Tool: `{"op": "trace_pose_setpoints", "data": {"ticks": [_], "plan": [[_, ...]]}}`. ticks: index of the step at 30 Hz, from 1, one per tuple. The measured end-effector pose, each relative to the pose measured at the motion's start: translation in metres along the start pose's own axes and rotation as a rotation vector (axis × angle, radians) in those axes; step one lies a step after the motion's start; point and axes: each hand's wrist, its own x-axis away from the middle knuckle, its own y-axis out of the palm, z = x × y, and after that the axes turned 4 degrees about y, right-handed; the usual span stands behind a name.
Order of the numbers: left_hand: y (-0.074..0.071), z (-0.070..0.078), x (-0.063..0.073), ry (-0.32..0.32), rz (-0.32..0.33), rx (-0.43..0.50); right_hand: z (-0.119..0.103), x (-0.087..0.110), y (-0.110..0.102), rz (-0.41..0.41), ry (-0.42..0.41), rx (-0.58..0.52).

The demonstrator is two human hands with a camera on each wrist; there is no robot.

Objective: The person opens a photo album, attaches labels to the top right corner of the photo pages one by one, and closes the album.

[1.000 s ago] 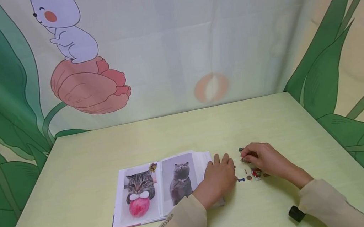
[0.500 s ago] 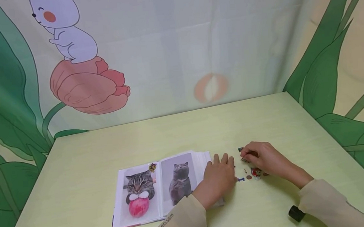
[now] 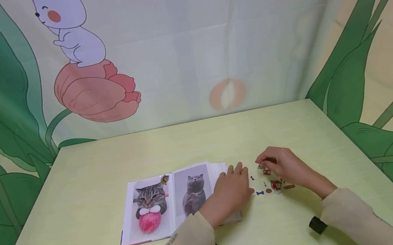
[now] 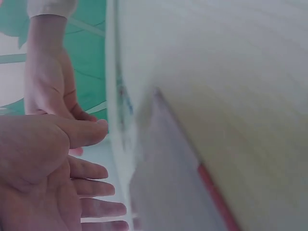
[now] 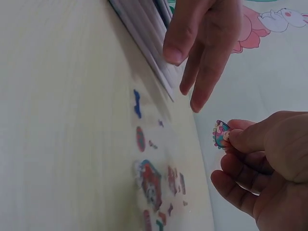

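My right hand (image 3: 283, 163) is raised over the right side of a clear sticker sheet, pinching a small colourful sticker (image 5: 220, 134) between thumb and forefinger. Several stickers remain on the sheet, among them a blue bone (image 3: 260, 193), a brown round one (image 3: 269, 190) and a larger red-and-white figure (image 3: 276, 185). My left hand (image 3: 232, 187) has its fingers extended between the album and the stickers, overlapping the right edge of an open photo album (image 3: 217, 171). In the left wrist view its fingers (image 4: 98, 187) look straight and hold nothing.
The album shows a tabby photo (image 3: 150, 197) with a small sticker (image 3: 165, 179) at its top corner, and a grey cat photo (image 3: 195, 193). A pale yellow table (image 3: 92, 165) lies under everything. A printed cloth (image 3: 178, 62) hangs behind it.
My right hand has moved slightly up and away, lifting a sticker off the sheet's upper end. My left hand has slid a little left, uncovering a small bone sticker.
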Motion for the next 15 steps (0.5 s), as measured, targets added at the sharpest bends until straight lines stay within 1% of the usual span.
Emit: {"op": "trace_pose_setpoints", "data": {"ticks": [6, 11, 15], "plan": [[-0.012, -0.016, 0.016, 0.011, 0.057, 0.052, -0.009, -0.010, -0.002, -0.008, -0.050, -0.021], [-0.019, -0.033, 0.031, -0.005, 0.080, 0.085, -0.017, -0.019, -0.002, -0.036, -0.034, -0.030], [-0.022, -0.048, 0.043, -0.023, 0.099, 0.135, -0.026, -0.027, -0.002, -0.052, -0.014, -0.039]]}}
